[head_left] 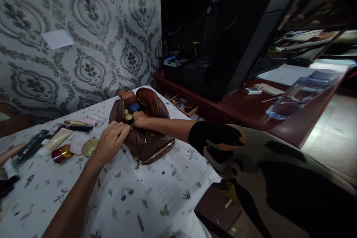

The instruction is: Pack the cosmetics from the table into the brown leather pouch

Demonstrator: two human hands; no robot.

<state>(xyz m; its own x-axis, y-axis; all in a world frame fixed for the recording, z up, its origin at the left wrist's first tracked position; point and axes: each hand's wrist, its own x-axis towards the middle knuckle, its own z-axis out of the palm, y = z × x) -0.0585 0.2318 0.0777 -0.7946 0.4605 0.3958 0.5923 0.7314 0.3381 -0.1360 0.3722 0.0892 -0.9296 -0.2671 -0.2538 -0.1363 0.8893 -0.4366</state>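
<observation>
A brown leather bag (150, 139) lies unzipped on the printed white cloth. Inside its opening a round blue item (134, 107) and small yellowish items show. My left hand (111, 141) is at the bag's near left edge, its fingers closed over the rim. My right hand (140, 119) reaches into the opening, beside the blue item; its fingertips are hidden inside, and what they hold, if anything, cannot be made out.
Left of the bag lie a gold round compact (89, 147), a red and gold jar (62, 153), a cream tube (60, 138) and a dark green tube (31, 147). A reddish desk (237, 109) at the right bears a black case and a clear bottle (299, 95).
</observation>
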